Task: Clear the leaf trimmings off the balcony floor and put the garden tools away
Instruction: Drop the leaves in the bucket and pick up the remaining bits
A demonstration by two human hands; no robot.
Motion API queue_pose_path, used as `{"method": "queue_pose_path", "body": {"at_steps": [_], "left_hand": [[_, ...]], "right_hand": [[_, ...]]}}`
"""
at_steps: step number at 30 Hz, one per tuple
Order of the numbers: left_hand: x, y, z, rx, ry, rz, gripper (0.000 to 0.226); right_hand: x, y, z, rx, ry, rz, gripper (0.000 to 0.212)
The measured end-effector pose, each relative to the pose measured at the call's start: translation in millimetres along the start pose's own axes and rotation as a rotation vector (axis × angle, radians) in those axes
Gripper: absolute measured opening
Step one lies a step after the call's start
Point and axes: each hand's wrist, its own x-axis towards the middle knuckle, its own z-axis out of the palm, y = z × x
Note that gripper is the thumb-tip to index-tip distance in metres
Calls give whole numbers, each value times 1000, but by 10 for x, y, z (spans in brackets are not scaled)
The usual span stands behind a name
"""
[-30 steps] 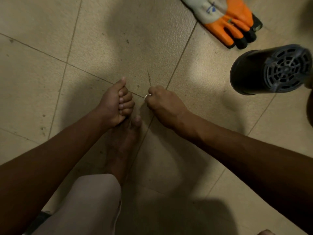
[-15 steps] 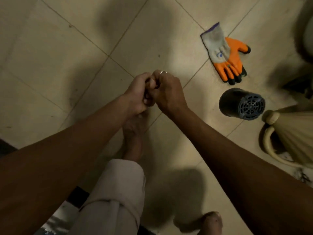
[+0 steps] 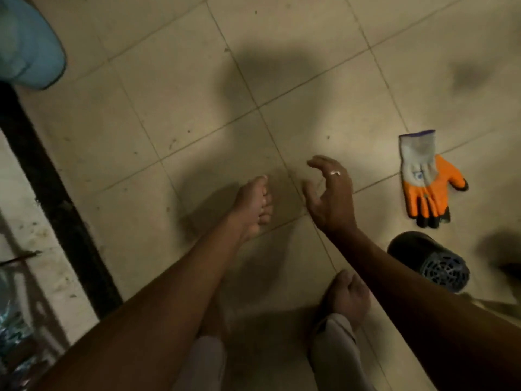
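Beige tiled balcony floor (image 3: 183, 88): scattered dark specks, too small to say whether they are trimmings.
Left grip (image 3: 253, 206): fingers curled into a fist over the floor; contents hidden.
Right grip (image 3: 329, 193): just beside the left, apart; fingers spread, loosely bent, holding nothing.
Orange-and-grey work glove (image 3: 425, 179): flat on floor, further right.
Black round plastic pot with grated base (image 3: 428, 262): on its side, near the glove's fingertips.

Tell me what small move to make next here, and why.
Probably reach the right hand over to the orange glove. That hand is open and holds nothing, the glove lies loose on the floor just to its right, and the left hand is curled.
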Motion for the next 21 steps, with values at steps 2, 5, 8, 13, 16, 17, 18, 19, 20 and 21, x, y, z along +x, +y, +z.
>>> {"method": "queue_pose_path", "body": {"at_steps": [2, 5, 8, 13, 16, 17, 18, 19, 20, 21], "left_hand": [[83, -195, -137, -87, -9, -21, 44], [193, -564, -369, -121, -55, -39, 45], [337, -878, -660, -186, -102, -59, 48], [430, -1115, -1113, -303, -120, -9, 56], [428, -1139, -1385, -430, -96, 11, 62], [417, -1143, -1452, -451, -89, 15, 63], [398, -1136, -1503, -472, -84, 22, 63], [385, -1119, -1541, -493, -82, 29, 62], [371, -1094, -1569, -508, -83, 34, 62], [356, -1057, -1594, -521, -87, 42, 61]], "right_hand": [[-49, 351, 135, -65, -1, 33, 53], [-86, 847, 308, -145, -13, 10, 61], [40, 1087, 534, -180, 34, 29, 61], [57, 700, 1316, -302, 144, 46, 57], [-77, 321, 1808, -219, 38, -51, 56], [-123, 211, 1941, -173, -19, -102, 56], [-165, 95, 2050, -123, -92, -159, 57], [-199, -7, 2140, -68, -171, -209, 57], [-227, -88, 2192, -2, -241, -238, 57], [-237, -151, 2216, 67, -296, -246, 57]]}}
